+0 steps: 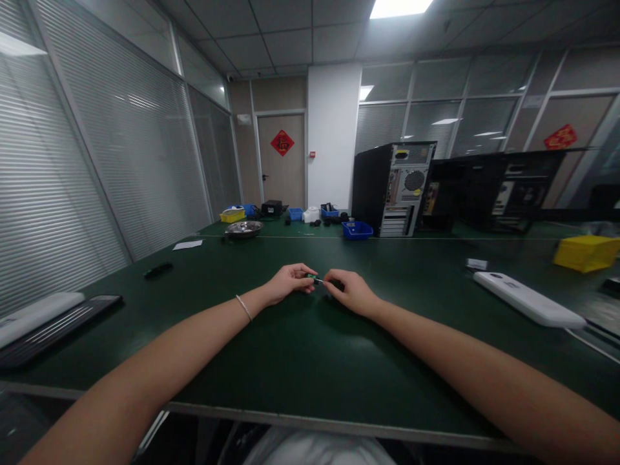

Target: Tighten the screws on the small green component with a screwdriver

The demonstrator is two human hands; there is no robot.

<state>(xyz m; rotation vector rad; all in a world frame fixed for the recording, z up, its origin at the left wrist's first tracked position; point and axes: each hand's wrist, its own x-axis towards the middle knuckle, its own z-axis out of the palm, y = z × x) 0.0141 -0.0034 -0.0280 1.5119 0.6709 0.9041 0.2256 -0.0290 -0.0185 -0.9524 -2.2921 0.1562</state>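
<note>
Over the middle of the dark green table (310, 361), my left hand (287, 284) pinches a small green part (312, 277) between thumb and fingers. A beaded bracelet (244, 308) circles my left wrist. Just to the right, my right hand (354, 292) has its fingertips closed on a thin light-coloured piece (318, 280) that reaches to the green part. Both things are too small to name exactly. The two hands are close together but apart, with the fine contact between the pieces hard to make out.
A metal dish (243, 228), a blue bin (357, 230) and a computer case (394, 189) stand toward the back. A white device (527, 299) and yellow box (585, 252) are on the right. At left lie a dark tool (157, 270) and a black tray-like object (58, 329).
</note>
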